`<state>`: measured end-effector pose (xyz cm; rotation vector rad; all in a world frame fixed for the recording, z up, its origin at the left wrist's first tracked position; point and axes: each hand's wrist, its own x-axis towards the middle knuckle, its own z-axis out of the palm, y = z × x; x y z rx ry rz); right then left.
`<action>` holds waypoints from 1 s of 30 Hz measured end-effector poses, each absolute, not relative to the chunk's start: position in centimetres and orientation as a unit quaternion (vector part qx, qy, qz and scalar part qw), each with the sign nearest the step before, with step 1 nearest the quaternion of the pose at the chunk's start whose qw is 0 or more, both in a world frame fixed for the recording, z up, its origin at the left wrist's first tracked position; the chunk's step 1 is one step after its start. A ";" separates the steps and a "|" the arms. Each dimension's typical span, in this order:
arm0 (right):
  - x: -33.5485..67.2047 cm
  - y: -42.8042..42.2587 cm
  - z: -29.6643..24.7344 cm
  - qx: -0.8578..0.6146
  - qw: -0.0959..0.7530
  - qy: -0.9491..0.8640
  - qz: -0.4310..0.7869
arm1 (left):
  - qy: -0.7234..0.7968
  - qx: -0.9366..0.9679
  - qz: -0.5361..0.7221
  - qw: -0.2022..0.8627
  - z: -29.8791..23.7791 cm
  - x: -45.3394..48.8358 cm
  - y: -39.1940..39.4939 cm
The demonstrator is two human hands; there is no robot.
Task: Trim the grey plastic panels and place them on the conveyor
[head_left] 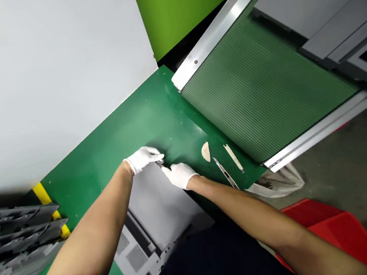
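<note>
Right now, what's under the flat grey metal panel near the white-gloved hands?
The green mat shows around the flat grey metal panel; whatever lies directly beneath it is covered.

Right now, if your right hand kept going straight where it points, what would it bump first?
Your gloved right hand would probably meet the small metal piece at its fingertips first, with your left hand just beyond. The piece is too small to see well.

Left hand (141, 159) and right hand (181, 175) in white gloves (145, 157); green table (153, 114) with yellow stripe (44, 195); green ribbed panel (264, 86); grey panel (155, 204) with dotted squares; red crate (331, 235).
</note>
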<state>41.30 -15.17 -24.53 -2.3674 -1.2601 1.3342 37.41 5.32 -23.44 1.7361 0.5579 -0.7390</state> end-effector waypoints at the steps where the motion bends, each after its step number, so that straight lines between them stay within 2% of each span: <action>1: 41.3 -15.1 -24.5 -0.783 0.075 -0.430 0.442 | 0.231 0.733 -0.315 0.557 -23.3 37.3 5.5; 5: 41.1 -14.9 -24.6 -0.776 0.069 -0.451 0.436 | 0.220 0.732 -0.327 0.555 -23.9 37.6 5.3; 7: 40.6 -14.8 -24.8 -0.794 0.071 -0.426 0.428 | 0.238 0.767 -0.346 0.486 -24.7 38.3 4.9; 10: 39.8 -14.4 -25.2 -0.829 0.085 -0.385 0.397 | 0.277 0.819 -0.382 0.327 -26.1 39.7 4.2; 12: 39.5 -14.4 -25.5 -0.837 0.094 -0.373 0.389 | 0.282 0.826 -0.396 0.285 -26.7 40.4 4.0; 14: 39.5 -14.4 -25.9 -0.833 0.105 -0.361 0.406 | 0.275 0.821 -0.397 0.304 -27.0 40.4 4.1; 20: 39.9 -14.9 -26.8 -0.833 0.149 -0.329 0.419 | 0.307 0.760 -0.359 0.447 -26.1 38.9 4.8; 30: 39.7 -14.5 -26.2 -0.825 0.130 -0.322 0.446 | 0.308 0.775 -0.358 0.420 -25.7 39.1 4.4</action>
